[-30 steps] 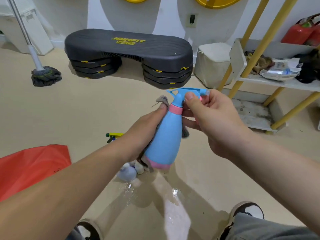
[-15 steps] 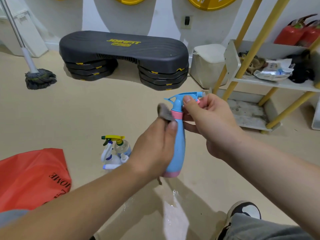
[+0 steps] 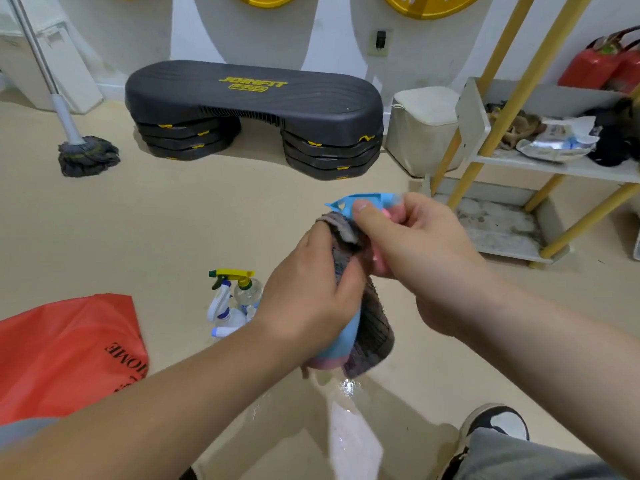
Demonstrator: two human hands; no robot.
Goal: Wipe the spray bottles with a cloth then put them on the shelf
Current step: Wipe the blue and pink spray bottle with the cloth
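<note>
One blue spray bottle (image 3: 347, 333) is held above the floor (image 3: 207, 220). Its body is gripped through one grey cloth (image 3: 373, 323) by the left hand (image 3: 308, 299), and its head is pinched by the right hand (image 3: 419, 258). At least two more bottles (image 3: 232, 306) are clustered to the left. Open floor is seen up to the shelf (image 3: 502, 160).

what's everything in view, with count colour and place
blue spray bottle: one, blue and pink, held mid-frame
cloth: one, grey, wrapped round that bottle
other spray bottles: at least two, pale, floor
shelf: one, yellow and white, right
step platform: one, black, by back wall
mop: one, grey, far left
bag: one, red, floor, lower left
extinguishers: two, red, top right
left grip: one, holds cloth round the bottle
right grip: one, pinches the bottle's head
</note>
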